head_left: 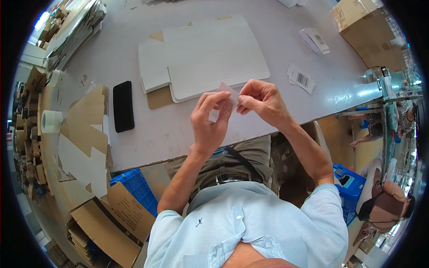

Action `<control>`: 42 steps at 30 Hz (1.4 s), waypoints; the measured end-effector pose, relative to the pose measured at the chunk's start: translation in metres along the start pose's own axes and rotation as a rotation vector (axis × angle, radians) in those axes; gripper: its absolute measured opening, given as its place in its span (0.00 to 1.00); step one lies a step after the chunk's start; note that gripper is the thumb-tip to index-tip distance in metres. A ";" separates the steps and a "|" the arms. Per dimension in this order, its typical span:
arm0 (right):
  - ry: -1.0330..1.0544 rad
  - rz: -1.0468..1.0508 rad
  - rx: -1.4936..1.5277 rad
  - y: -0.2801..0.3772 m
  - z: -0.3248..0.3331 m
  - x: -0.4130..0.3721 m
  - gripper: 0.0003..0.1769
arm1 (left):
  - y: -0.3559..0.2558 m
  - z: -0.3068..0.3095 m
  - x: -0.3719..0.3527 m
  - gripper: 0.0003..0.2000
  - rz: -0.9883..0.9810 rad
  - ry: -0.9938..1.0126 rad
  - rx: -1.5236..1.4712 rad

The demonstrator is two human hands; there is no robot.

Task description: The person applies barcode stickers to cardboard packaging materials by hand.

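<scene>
Left of the white card stack (219, 58), a black phone (123, 106) lies on the surface (156, 138). At the stack's near edge, the left hand (208, 123) has its grip clamped, thumb against fingers, on a small pinkish piece (224, 87). That piece is held up between the hands, its tip overlapping the stack's edge in view; its long axis seems to slant back toward the right hand (269, 106). The left is nearer. The right's fingertips are drawn together just beside the piece; whether they pinch it, I cannot tell. Barcode labels (301, 79) lie right of the stack.
</scene>
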State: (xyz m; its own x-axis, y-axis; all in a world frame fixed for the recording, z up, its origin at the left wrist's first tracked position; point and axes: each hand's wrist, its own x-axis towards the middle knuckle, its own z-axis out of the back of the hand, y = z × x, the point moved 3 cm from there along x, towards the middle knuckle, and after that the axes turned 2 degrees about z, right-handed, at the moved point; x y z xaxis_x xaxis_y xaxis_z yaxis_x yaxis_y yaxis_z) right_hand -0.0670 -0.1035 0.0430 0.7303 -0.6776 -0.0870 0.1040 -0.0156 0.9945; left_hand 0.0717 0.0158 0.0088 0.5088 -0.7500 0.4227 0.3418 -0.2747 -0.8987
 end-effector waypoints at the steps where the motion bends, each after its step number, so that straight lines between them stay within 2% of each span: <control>1: 0.041 -0.018 0.052 0.001 -0.006 -0.001 0.05 | 0.007 -0.004 -0.002 0.09 0.202 0.034 -0.251; 2: 0.080 -0.038 0.104 0.001 -0.010 -0.001 0.05 | 0.007 -0.004 -0.004 0.09 0.205 0.033 -0.250; 4: 0.121 -0.055 0.112 -0.001 -0.010 0.003 0.06 | 0.011 -0.007 -0.009 0.08 0.447 0.018 -0.664; 7: 0.176 -0.087 0.130 0.000 -0.014 0.005 0.07 | 0.020 -0.007 -0.013 0.08 0.576 0.020 -0.820; 14: 0.189 -0.064 0.161 -0.004 -0.021 0.011 0.10 | 0.028 0.001 -0.008 0.06 0.617 0.038 -0.912; 19: 0.183 -0.078 0.115 -0.005 -0.023 0.014 0.10 | 0.030 0.004 -0.007 0.05 0.777 0.046 -1.154; 29: 0.190 -0.119 0.110 -0.005 -0.025 0.010 0.09 | 0.034 0.006 -0.008 0.05 0.790 0.103 -1.012; 34: 0.174 -0.115 0.053 -0.007 -0.024 0.009 0.08 | 0.034 0.006 -0.010 0.04 0.640 0.098 -0.869; 42: 0.202 -0.118 0.024 -0.006 -0.023 0.012 0.08 | 0.040 0.009 -0.011 0.05 0.649 0.121 -0.860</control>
State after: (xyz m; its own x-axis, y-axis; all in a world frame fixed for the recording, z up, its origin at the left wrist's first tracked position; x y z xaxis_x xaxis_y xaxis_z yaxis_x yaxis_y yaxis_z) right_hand -0.0436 -0.0948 0.0343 0.8346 -0.5090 -0.2106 0.1825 -0.1053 0.9776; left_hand 0.0864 0.0183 -0.0306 0.2954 -0.9458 -0.1348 -0.6572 -0.0988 -0.7472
